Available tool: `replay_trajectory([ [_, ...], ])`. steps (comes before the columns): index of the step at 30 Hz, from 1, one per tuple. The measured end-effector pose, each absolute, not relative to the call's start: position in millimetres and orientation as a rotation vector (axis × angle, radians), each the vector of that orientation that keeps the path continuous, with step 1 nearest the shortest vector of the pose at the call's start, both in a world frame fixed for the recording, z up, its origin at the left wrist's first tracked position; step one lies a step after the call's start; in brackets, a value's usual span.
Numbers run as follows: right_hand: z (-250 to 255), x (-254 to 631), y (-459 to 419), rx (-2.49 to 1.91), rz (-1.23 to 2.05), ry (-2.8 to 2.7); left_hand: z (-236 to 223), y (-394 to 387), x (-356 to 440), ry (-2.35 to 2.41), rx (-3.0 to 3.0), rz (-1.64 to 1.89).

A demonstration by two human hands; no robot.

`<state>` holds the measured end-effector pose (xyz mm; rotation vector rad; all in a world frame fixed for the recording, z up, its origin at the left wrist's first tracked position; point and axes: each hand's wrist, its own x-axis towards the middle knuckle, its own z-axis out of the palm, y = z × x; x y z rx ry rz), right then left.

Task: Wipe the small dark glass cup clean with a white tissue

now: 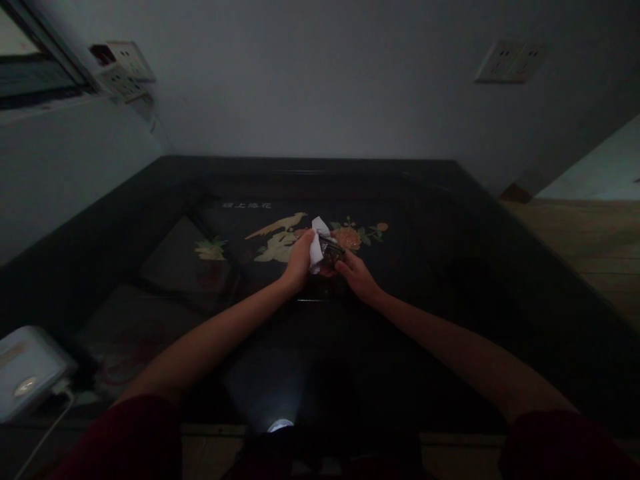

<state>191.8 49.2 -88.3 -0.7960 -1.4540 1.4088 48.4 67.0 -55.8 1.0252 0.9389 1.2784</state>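
Both my hands meet over the middle of a dark glossy table (400, 313). My left hand (300, 257) is closed on a crumpled white paper tissue (317, 248), pressing it against the side of a small dark shiny object (332, 251). From the other side, my right hand (357, 272) grips that dark object with thumb and fingers. Its exact kind cannot be made out in the dim light. Part of the tissue and of the object is hidden by my fingers.
The tabletop bears a bird picture (277, 227) and a flower picture (349, 237). At the left front stands a white box-shaped device (30, 370) with a cable. Wall sockets (510, 61) are at the back right, more sockets (125, 70) at the back left.
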Motion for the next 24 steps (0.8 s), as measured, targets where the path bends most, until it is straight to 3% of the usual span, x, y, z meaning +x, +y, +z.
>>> replay_trajectory([
  [6, -88, 191, 50, -0.74, 1.399, -1.465, -48, 61, 53, 0.956, 0.981, 1.295],
  [15, -82, 194, 50, -0.8, 1.199, -1.586, -45, 47, 42, 1.011, 2.021, 1.492],
  [19, -82, 194, 49, -0.792, 1.317, -1.466, -49, 52, 40, 0.882, 2.29, 1.51],
  [24, -81, 190, 49, -0.7, 1.509, -1.175, -46, 56, 40, 0.933, 2.042, 1.494],
])
